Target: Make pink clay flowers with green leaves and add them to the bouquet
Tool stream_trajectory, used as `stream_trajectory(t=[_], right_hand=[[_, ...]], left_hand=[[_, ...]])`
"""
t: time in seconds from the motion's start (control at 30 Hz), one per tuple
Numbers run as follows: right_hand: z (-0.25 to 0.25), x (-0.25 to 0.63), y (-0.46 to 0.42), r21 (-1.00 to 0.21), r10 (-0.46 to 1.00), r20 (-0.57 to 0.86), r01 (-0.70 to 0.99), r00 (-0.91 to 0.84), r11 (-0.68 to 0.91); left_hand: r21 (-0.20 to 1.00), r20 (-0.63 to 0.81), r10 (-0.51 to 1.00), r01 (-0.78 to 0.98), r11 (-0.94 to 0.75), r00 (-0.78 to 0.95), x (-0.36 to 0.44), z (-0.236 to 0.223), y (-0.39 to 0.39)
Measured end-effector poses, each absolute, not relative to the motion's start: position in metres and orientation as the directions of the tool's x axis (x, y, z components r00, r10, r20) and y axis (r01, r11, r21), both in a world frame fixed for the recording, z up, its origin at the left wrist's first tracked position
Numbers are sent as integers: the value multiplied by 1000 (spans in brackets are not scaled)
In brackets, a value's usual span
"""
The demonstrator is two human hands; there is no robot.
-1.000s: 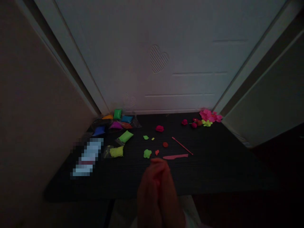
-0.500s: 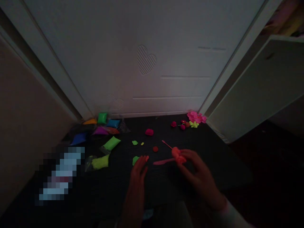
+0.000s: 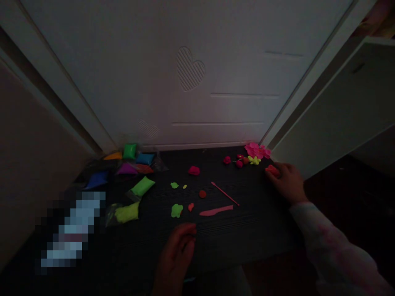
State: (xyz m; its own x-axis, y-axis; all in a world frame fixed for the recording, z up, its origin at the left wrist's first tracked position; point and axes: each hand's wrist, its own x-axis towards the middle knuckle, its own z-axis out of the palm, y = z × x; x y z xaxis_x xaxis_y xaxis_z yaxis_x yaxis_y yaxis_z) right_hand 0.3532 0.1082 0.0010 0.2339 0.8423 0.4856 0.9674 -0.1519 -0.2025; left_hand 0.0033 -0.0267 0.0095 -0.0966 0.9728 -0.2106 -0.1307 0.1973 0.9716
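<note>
At the table's right side my right hand (image 3: 288, 181) is closed around an orange-red clay piece (image 3: 272, 170), partly hidden by the fingers. Just beyond it lie a yellow clay flower (image 3: 254, 160) and pink clay flowers (image 3: 257, 150). My left hand (image 3: 179, 246) is near the front edge, fingers loosely bent, thumb apart, holding nothing. Ahead of that hand are a green clay piece (image 3: 177, 210) and a small orange-red clay bit (image 3: 191, 206). A pink plastic knife (image 3: 216, 211) and a thin pink modelling stick (image 3: 225, 193) rest to its right.
Several bags of coloured clay, including a light green bag (image 3: 143, 187) and a yellow bag (image 3: 127, 212), lie at the left. A magenta lump (image 3: 194, 170) and a red disc (image 3: 202, 194) sit mid-table. Behind stands a white panel (image 3: 154, 74).
My right hand has carried the orange-red clay right and back, toward the flowers. My left hand has drawn back toward me, uncovering the green piece and small orange-red bit.
</note>
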Motion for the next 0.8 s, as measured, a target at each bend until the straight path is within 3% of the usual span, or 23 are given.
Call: stream_trajectory(t=[0.3,0.5,0.8], right_hand=[[18,327,158,87,919,369,989,-141,117],[14,326,174,149,901,375,973,-218,173],[35,320,146,167,803,523,958,-285,231]], left_hand=[[977,-207,977,-59,204,-48,-2,3,-24],[986,-166,983,-42,163,-82,0,5,-25],[985,-175,984,-9,174,-46,-3,6,-25]])
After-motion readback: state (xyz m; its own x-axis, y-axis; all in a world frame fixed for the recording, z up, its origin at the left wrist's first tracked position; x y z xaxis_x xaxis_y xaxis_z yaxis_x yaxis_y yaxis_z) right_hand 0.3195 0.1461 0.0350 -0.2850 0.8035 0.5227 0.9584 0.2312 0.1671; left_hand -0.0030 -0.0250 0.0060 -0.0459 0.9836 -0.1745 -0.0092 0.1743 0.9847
